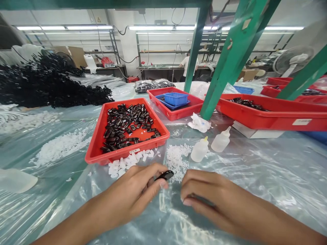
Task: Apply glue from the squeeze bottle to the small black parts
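My left hand [139, 190] pinches a small glossy black plastic piece [166, 175] between thumb and fingers, its rounded end facing right. Beside it, my right hand [206, 194] is closed with fingertips and thumb together. Something dark shows between its fingers, too hidden to name. Just beyond the hands lie a heap of tiny white bits [177, 158] and a pile of larger white flat pieces [125, 163]. Behind these, a red tray [95, 144] holds many shiny black pieces [127, 122]. Two squeeze bottles, one with a yellow tip [199, 149] and a second bottle [221, 140], stand past my right hand.
A crumpled white tissue [200, 123] lies by a slanted green post [224, 58]. Another red tray [176, 115] carries blue baskets [176, 98]. A large red tray [276, 115] is at right. Black strips [46, 81] are heaped at left. A person [189, 64] is in the background.
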Motion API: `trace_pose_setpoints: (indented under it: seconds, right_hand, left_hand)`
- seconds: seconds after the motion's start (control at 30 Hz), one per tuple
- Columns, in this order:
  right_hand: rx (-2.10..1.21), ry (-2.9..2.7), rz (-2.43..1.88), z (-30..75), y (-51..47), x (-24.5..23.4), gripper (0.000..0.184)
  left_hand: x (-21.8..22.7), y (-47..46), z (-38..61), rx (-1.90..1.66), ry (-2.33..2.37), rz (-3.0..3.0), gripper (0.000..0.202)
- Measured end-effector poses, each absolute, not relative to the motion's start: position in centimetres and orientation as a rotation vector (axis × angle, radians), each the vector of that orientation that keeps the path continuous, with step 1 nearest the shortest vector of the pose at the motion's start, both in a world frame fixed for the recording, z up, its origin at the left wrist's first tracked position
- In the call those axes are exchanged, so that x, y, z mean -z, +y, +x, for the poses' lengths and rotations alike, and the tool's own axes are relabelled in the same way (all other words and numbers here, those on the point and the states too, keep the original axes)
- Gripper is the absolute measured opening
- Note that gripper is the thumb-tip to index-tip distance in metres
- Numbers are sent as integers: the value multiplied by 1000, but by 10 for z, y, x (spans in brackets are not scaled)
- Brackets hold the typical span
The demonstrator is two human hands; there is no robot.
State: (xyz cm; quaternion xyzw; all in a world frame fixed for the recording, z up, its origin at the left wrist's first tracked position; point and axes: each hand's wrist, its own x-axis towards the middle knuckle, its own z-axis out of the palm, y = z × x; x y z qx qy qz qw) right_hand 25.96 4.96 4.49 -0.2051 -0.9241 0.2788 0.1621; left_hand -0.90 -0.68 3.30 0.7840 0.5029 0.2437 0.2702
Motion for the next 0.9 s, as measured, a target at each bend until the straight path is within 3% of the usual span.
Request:
trace_pose_setpoints:
  seconds: [0.13, 0.3, 0.9]
  right_hand:
    - [-1040, -2248, -696, 259, 51, -57, 21]
    - [-1207, -2156, -747, 254, 50, -51, 28]
    - [-1327, -2166, -762, 256, 54, -49, 17]
  left_hand:
    - [-33, -14, -8, -553, 1343, 2121, 34]
    - [-36, -15, -5, -482, 1258, 2158, 34]
    - [-33, -18, -4, -567, 1197, 2394, 26]
